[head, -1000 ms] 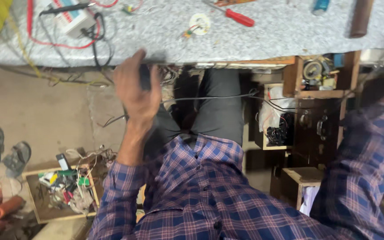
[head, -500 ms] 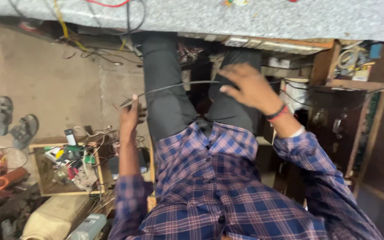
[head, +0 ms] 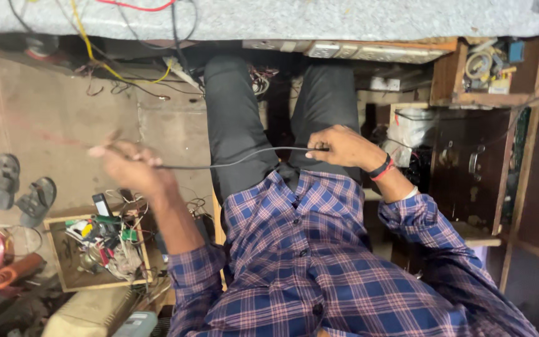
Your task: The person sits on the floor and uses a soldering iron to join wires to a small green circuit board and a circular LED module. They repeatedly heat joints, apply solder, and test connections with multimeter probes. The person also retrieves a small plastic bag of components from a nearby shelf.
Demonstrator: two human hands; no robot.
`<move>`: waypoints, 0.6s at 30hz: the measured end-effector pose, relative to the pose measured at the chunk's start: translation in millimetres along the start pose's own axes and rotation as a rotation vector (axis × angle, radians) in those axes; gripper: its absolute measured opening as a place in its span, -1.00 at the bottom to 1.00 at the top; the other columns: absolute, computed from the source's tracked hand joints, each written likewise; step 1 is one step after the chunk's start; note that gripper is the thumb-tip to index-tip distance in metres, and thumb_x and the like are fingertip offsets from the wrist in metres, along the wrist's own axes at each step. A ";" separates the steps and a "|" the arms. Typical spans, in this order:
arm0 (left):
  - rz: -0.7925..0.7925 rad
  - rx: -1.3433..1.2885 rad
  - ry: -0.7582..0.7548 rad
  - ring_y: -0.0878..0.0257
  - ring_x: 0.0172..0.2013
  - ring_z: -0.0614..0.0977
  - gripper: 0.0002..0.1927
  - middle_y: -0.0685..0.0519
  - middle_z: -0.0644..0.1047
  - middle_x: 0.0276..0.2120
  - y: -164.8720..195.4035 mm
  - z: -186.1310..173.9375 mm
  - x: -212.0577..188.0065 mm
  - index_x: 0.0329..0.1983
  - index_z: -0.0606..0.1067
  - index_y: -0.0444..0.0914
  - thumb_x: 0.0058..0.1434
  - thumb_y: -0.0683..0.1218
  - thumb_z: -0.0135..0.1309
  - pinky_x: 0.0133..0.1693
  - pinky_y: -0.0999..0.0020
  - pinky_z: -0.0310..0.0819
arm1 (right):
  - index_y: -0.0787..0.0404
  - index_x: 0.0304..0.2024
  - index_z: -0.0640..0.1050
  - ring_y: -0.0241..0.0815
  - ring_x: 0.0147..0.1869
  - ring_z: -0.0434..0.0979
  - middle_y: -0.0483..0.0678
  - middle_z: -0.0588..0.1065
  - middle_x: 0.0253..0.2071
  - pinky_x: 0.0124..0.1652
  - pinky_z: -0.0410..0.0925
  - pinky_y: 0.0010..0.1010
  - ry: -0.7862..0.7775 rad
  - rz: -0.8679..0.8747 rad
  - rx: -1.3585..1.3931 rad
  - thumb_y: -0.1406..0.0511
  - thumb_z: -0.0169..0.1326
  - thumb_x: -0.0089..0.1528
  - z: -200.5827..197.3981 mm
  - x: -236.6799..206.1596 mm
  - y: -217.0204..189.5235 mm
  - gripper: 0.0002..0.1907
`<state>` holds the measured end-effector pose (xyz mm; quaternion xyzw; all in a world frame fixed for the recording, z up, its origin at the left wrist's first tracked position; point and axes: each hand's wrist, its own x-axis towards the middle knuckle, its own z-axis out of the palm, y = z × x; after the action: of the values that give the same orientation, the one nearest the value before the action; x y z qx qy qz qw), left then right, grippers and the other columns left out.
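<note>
A thin black cable (head: pixel 238 161) stretches across my lap between both hands. My left hand (head: pixel 133 170), blurred with motion, pinches one end out to the left above the floor. My right hand (head: pixel 343 147) grips the other end over my right thigh; a black and red band circles that wrist. I sit in a blue plaid shirt and dark trousers, knees under the grey workbench edge (head: pixel 319 22).
A wooden tray of tools and wires (head: pixel 98 249) lies on the floor at left, with a pair of sandals (head: pixel 20 187) beyond it. Loose wires (head: pixel 126 68) hang under the bench. Dark wooden drawers and shelves (head: pixel 500 143) stand at right.
My left hand has swung out further left and up, pulling the cable straighter. My right hand has dropped slightly onto the thigh. The camera has tilted down.
</note>
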<state>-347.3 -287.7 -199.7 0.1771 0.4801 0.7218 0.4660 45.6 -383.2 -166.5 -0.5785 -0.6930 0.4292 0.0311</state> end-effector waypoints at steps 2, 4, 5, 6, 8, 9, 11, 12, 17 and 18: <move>0.108 0.055 -0.110 0.35 -0.61 0.25 -0.51 0.13 0.25 -0.52 33.5 5.5 -1.4 0.02 0.42 -0.37 0.58 0.17 -0.23 -0.67 0.42 0.15 | 0.21 -0.27 0.62 0.16 -0.20 0.59 0.08 0.58 -0.34 -0.23 0.40 -0.08 0.066 -0.082 0.023 0.12 0.18 0.24 3.6 -5.5 2.6 -0.72; 0.276 0.167 -0.257 0.25 -0.59 0.29 -0.59 0.01 0.33 -0.42 42.9 22.1 3.6 0.04 0.39 -0.35 0.65 0.12 -0.14 -0.63 0.38 0.20 | 0.23 -0.25 0.61 0.19 -0.13 0.57 0.09 0.57 -0.30 -0.19 0.39 -0.06 0.158 -0.166 0.025 0.13 0.15 0.29 6.8 -7.1 13.0 -0.72; 0.418 0.235 -0.320 0.19 -0.63 0.32 -0.63 -0.08 0.40 -0.38 44.6 32.1 4.7 0.01 0.36 -0.33 0.68 0.10 -0.09 -0.64 0.36 0.21 | 0.22 -0.25 0.62 0.18 -0.12 0.57 0.08 0.58 -0.29 -0.16 0.39 -0.06 0.157 -0.159 0.032 0.13 0.15 0.30 10.2 -9.4 17.2 -0.72; 0.390 0.187 -0.316 0.20 -0.62 0.32 -0.67 -0.07 0.41 -0.38 41.6 40.9 1.4 0.05 0.35 -0.31 0.64 0.07 -0.07 -0.63 0.36 0.20 | 0.21 -0.24 0.63 0.17 -0.11 0.58 0.08 0.58 -0.28 -0.13 0.39 -0.06 0.160 -0.151 0.037 0.12 0.14 0.30 13.4 -9.3 22.9 -0.72; 0.328 0.097 -0.308 0.22 -0.59 0.32 -0.73 -0.05 0.41 -0.40 44.4 54.9 -1.9 0.13 0.34 -0.27 0.57 0.01 -0.04 -0.63 0.37 0.18 | 0.22 -0.20 0.63 0.18 -0.09 0.58 0.08 0.58 -0.26 -0.10 0.39 -0.06 0.201 -0.139 0.054 0.12 0.14 0.29 19.6 -13.7 32.7 -0.71; 0.297 0.054 -0.303 0.23 -0.57 0.32 -0.73 -0.03 0.41 -0.40 46.6 62.6 -2.4 0.17 0.34 -0.25 0.54 -0.02 -0.02 -0.63 0.38 0.17 | 0.24 -0.17 0.63 0.20 -0.08 0.57 0.09 0.58 -0.24 -0.10 0.39 -0.05 0.240 -0.139 0.064 0.13 0.14 0.26 21.1 -15.1 35.8 -0.69; 0.271 0.057 -0.371 0.27 -0.60 0.29 -0.70 0.01 0.35 -0.47 40.1 78.5 -10.3 0.15 0.35 -0.30 0.56 0.01 -0.06 -0.62 0.38 0.14 | 0.27 -0.13 0.63 0.21 -0.06 0.57 0.09 0.58 -0.21 -0.10 0.40 -0.05 0.347 -0.165 0.080 0.15 0.15 0.25 21.0 -21.9 39.5 -0.68; 0.283 0.104 -0.444 0.30 -0.64 0.25 -0.63 0.03 0.29 -0.54 32.9 85.3 -17.1 0.08 0.38 -0.36 0.61 0.08 -0.12 -0.62 0.37 0.11 | 0.28 -0.12 0.63 0.20 -0.05 0.58 0.09 0.58 -0.20 -0.10 0.40 -0.06 0.413 -0.194 0.086 0.16 0.16 0.27 19.8 -25.8 40.1 -0.69; 0.357 0.362 -0.760 0.35 -0.64 0.29 -0.54 0.03 0.35 -0.60 -4.0 125.7 -63.0 -0.07 0.43 -0.36 0.66 0.14 -0.20 -0.54 0.46 0.11 | 0.22 -0.01 0.63 -0.17 -0.10 0.63 -0.01 0.61 -0.17 -0.11 0.45 -0.32 0.700 -0.210 0.408 0.23 0.15 0.38 -5.7 -50.7 35.0 -0.77; 0.309 0.441 -0.740 0.35 -0.60 0.30 -0.51 0.04 0.36 -0.58 -10.2 131.2 -78.3 -0.18 0.45 -0.40 0.67 0.11 -0.17 -0.51 0.48 0.11 | 0.21 0.01 0.64 -0.23 -0.11 0.62 -0.01 0.63 -0.15 -0.13 0.43 -0.36 0.765 -0.191 0.474 0.25 0.15 0.40 -11.9 -55.6 33.4 -0.79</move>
<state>-210.6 -283.3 -130.9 0.5875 0.3915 0.5515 0.4443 96.1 -423.8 -154.9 -0.6057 -0.5645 0.3268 0.4556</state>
